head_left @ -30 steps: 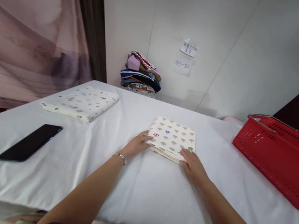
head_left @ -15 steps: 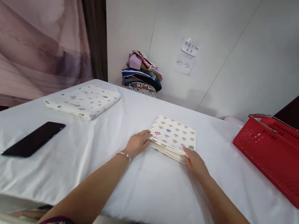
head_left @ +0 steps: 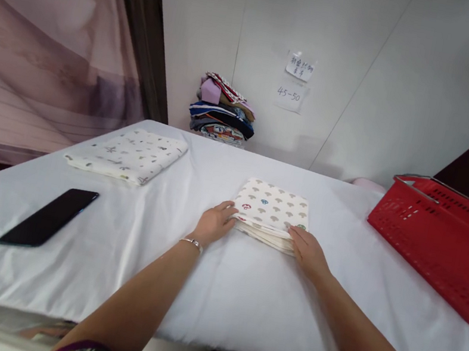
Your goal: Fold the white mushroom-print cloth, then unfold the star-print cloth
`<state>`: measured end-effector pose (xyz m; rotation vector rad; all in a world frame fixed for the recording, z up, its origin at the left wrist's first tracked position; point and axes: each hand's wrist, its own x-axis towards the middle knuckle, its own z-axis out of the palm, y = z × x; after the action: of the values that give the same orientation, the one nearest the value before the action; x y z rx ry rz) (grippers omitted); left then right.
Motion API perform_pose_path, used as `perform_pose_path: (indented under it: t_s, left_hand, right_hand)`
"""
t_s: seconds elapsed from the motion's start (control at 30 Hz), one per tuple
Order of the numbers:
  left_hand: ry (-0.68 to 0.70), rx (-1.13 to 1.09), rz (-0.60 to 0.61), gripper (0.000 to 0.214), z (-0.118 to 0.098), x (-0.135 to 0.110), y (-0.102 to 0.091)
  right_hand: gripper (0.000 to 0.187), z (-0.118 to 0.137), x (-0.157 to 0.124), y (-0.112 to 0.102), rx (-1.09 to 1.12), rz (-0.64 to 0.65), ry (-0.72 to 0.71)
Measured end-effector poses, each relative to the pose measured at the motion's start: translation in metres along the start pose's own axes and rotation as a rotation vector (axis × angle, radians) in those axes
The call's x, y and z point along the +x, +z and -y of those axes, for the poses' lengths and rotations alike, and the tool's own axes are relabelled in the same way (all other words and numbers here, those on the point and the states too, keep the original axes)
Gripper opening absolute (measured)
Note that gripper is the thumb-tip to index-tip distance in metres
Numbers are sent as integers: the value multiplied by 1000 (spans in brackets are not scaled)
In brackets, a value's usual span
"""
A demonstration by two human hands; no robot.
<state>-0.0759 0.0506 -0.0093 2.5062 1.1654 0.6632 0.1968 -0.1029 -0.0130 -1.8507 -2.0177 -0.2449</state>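
Observation:
A cream cloth printed with mushrooms [head_left: 276, 207], folded into a thick square, lies flat on the white-covered table [head_left: 240, 297]. Its layered edge faces me. My left hand [head_left: 214, 224] holds the near left corner, fingers on top of the fold and a bracelet at the wrist. At the near right corner, my right hand [head_left: 308, 250] grips the same cloth, its fingertips over the top layer. Both thumbs are partly hidden. Farther left lies another folded white cloth [head_left: 129, 155] with small dark prints, apart from my hands.
A black phone [head_left: 48, 218] lies on the left of the table. The red plastic basket [head_left: 443, 249] stands at the right. A stack of folded fabrics [head_left: 223, 110] is against the wall behind the table, near handwritten paper notes [head_left: 291, 96]. A pink curtain [head_left: 46, 57] hangs at left.
The view has shifted slightly. Both hands stay at the near corners of the mushroom-print cloth, with the right fingers a little more over its corner. The cloth keeps its folded shape.

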Motion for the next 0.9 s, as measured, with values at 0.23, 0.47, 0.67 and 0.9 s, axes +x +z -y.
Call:
perform_pose_path:
  t_s: [0.23, 0.47, 0.67, 0.9]
  left_hand:
    - [-15, -7, -20, 30, -3, 1, 1]
    - [-37, -42, -19, 28, -5, 2, -1]
    - [25, 3, -59, 27, -2, 3, 2]
    - [76, 72, -82, 28, -3, 3, 2]
  right_hand:
    - [43, -1, -1, 4, -49, 54, 3]
    - [38, -1, 3, 5, -118, -25, 66]
    - [32, 2, -2, 10, -136, -169, -153]
    - [34, -2, -4, 8, -131, -170, -224]
